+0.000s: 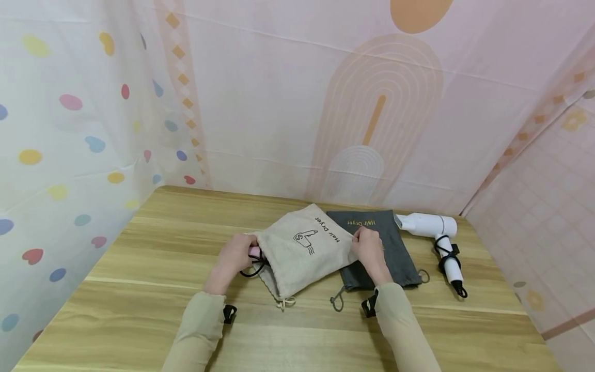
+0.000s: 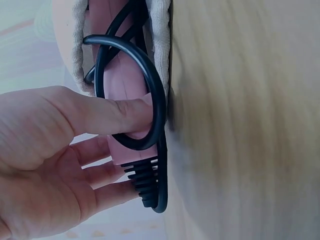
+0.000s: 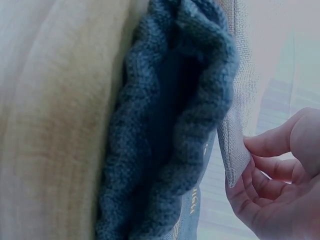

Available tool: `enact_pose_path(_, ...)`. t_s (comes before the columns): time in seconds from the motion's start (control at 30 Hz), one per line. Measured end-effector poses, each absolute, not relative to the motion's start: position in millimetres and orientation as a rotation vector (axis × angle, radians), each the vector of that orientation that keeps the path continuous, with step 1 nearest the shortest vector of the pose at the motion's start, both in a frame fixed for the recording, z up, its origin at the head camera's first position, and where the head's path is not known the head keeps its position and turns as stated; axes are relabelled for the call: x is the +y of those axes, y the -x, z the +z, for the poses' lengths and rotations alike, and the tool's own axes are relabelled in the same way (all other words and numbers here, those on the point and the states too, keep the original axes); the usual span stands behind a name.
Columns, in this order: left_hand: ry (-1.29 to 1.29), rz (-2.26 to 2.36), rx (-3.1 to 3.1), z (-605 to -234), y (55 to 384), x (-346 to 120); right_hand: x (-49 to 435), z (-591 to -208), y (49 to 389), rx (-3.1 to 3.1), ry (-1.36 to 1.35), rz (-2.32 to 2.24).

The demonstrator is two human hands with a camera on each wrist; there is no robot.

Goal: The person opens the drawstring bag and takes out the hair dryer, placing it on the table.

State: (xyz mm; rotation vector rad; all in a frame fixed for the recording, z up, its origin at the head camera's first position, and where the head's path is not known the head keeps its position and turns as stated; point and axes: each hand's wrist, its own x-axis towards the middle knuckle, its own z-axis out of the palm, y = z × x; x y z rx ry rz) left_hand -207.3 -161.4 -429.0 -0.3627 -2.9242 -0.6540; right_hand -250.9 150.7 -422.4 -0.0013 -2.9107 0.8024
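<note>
A beige cloth drawstring bag (image 1: 297, 253) printed "Hair Dryer" lies bulging in the middle of the table, its mouth facing left. Inside that mouth sits a pink hair dryer (image 2: 127, 80), its handle end sticking out with a black cord (image 2: 159, 100) looped round it. My left hand (image 1: 234, 258) grips the handle, thumb on one side through the cord loop and fingers behind. The rest of the dryer is hidden in the cloth. At the bag's far right corner, my right hand (image 3: 280, 175) pinches the fabric between thumb and fingers.
Under and right of the beige bag lies a dark grey drawstring bag (image 1: 395, 253), its gathered mouth (image 3: 200, 125) towards the near side. A white hair dryer (image 1: 427, 226) with a black cord wound on its handle lies at the right. Patterned curtains (image 1: 260, 103) enclose the wooden table (image 1: 153, 258).
</note>
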Motion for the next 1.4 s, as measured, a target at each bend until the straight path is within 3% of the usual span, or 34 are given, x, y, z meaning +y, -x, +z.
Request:
enact_pose_path(0.4, 0.381, -0.596, -2.988, -427, 207, -162, 151, -422, 252, -2.959, -0.097, 0.816)
enact_pose_path(0.8, 0.479, -0.606, -2.969, -431, 210, -161, 129, -420, 254, -2.908, -0.514, 0.884)
enact_pose_path(1.4, 0.525, -0.606, -2.953, -433, 211, -164, 121, -422, 263, -3.034, -0.448, 0.794)
